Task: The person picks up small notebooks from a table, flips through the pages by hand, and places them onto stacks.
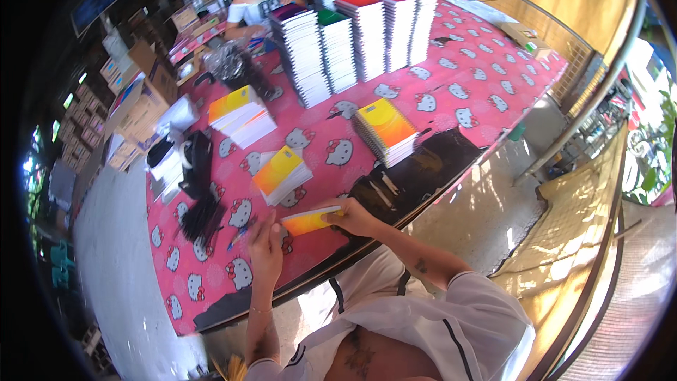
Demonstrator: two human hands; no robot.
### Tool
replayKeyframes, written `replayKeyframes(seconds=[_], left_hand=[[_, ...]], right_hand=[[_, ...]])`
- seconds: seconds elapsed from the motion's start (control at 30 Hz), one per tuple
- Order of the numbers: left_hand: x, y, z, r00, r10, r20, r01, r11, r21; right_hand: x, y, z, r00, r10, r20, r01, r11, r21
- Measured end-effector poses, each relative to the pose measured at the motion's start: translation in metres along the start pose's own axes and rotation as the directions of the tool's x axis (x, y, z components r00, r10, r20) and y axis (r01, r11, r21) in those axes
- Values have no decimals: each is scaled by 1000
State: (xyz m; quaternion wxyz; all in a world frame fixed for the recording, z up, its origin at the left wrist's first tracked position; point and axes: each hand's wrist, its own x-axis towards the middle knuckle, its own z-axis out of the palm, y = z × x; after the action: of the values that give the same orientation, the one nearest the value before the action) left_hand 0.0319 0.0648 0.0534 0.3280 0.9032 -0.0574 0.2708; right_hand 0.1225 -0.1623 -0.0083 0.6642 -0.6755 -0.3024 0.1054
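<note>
My right hand (355,219) is closed on the right end of a thin yellow-orange notebook (310,221), held tilted above the near edge of the table. Beside its left end is my left hand (266,247), fingers stretched upward, with nothing visible in them. Just beyond lies a small stack of yellow-orange notebooks (282,175) without visible spirals. Farther back on the left sits a larger stack of yellow-orange notebooks (242,116). To the right stands a pile of spiral-bound notebooks (386,130) with the same cover. A bunch of thin black strands (202,220) lies left of my left hand.
Tall stacks of spiral notebooks (303,56) rise at the back of the pink patterned tablecloth (324,152). The cloth is torn near a dark bare patch (451,162). A black device (196,162) and cardboard boxes (144,102) are at left. Across the table is another person (264,3).
</note>
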Motion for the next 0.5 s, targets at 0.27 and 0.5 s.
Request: replayKeyframes(seconds=[0.27, 0.5], left_hand=[[-4, -14, 8, 997, -23, -74, 15, 993, -116], [-14, -12, 7, 994, -59, -89, 52, 995, -87]], right_hand=[[-11, 7, -7, 992, 113, -48, -109, 991, 78], [-10, 12, 0, 993, 117, -26, -114, 989, 94]])
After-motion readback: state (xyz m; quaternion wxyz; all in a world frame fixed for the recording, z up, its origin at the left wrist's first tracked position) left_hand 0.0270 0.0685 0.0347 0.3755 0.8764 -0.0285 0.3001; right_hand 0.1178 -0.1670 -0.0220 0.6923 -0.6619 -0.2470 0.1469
